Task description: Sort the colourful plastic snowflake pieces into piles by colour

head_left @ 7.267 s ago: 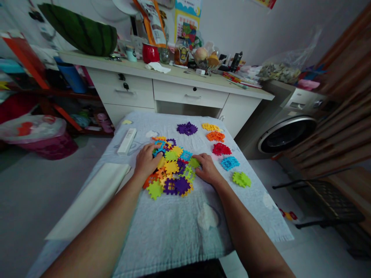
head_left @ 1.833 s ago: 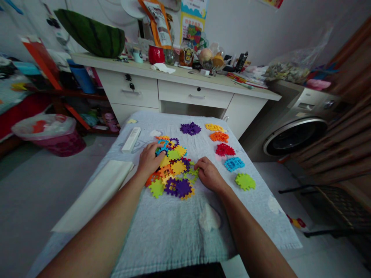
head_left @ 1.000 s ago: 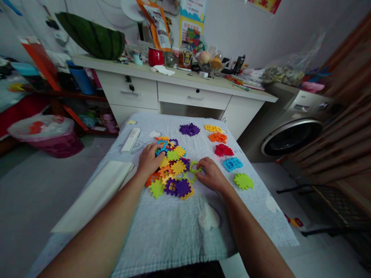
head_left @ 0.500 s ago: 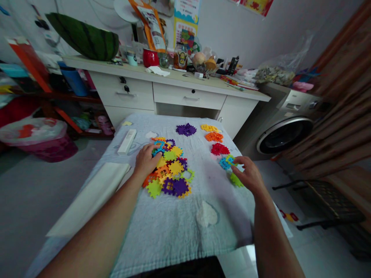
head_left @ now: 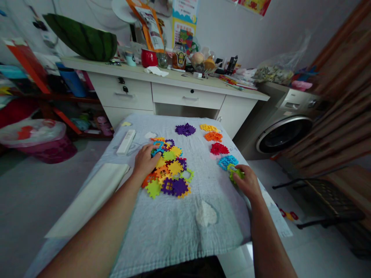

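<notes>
My left hand is at the left side of a mixed pile of plastic interlocking tiles, its thumb and fingers closed around a blue interlocking tile. At the right of the cloth, my right hand grips a green interlocking tile over other green tiles, partly hidden by the fingers. Just beyond it lie blue tiles. Farther back are groups of red tiles, orange tiles and yellow tiles. Purple tiles sit at the far middle.
A pale blue cloth covers the table. A white box and a folded white sheet lie on the left. A white desk stands behind, with a washing machine to the right and a pink bin to the left.
My right hand has moved nearer and slightly right with the green tile, from over the blue tiles to the green ones. My left hand stays at the pile.
</notes>
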The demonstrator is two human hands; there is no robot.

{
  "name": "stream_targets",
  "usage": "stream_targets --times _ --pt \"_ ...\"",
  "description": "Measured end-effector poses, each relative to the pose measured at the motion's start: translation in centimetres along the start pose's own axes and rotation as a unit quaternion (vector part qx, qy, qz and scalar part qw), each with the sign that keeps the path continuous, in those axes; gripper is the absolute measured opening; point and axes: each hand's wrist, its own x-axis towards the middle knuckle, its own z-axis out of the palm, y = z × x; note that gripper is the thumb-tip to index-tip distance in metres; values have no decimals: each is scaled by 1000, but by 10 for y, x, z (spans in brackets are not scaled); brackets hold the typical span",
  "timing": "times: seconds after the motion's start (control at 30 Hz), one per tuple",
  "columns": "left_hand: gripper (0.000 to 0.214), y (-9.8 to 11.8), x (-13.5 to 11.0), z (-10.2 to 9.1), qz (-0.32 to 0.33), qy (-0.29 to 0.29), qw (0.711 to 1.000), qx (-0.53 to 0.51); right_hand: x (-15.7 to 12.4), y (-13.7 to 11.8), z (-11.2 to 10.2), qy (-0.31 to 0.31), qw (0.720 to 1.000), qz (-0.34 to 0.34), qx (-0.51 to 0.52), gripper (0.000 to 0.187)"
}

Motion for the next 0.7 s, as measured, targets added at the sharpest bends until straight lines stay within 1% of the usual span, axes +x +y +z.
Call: stream_targets --times 0.23,0.37,0.57,0.7 --pt "29 2 -1 -2 -2 -3 1000 -3 -2 0 -4 52 999 -7 16 27" --pt "28 2 0 -2 -1 -6 1000 -7 -4 5 -3 54 998 -2 14 24" --pt "28 0 1 0 -3 -4 1000 -7 -7 8 -1 56 998 7 -4 28" --pt "30 0 0 0 -1 -5 1000 -3 -8 9 -4 92 995 37 -26 35"
